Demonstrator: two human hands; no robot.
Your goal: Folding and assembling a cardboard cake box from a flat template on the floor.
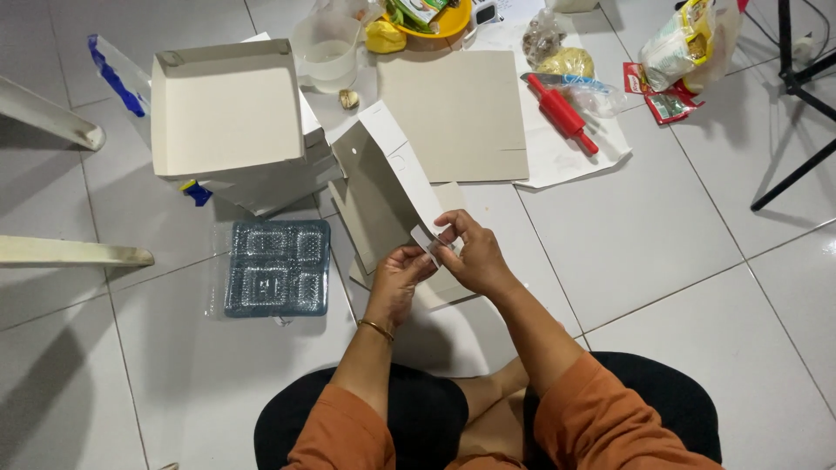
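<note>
A flat grey cardboard box blank [383, 187] stands tilted on the white tiled floor in front of me. My left hand [399, 277] pinches its lower edge from below. My right hand [470, 252] grips a small corner flap [424, 238] of the same blank with fingers and thumb. More flat blanks [453, 196] lie under it. A folded open box [222, 109] sits on a stack of others to the upper left.
A clear plastic compartment tray [277, 267] lies left of my hands. A large cardboard sheet [455, 117], a red rolling pin [562, 113], a plastic jug [326, 52], food bags [684, 48] and a black tripod leg [797, 170] lie further off. White furniture legs [70, 254] reach in from the left.
</note>
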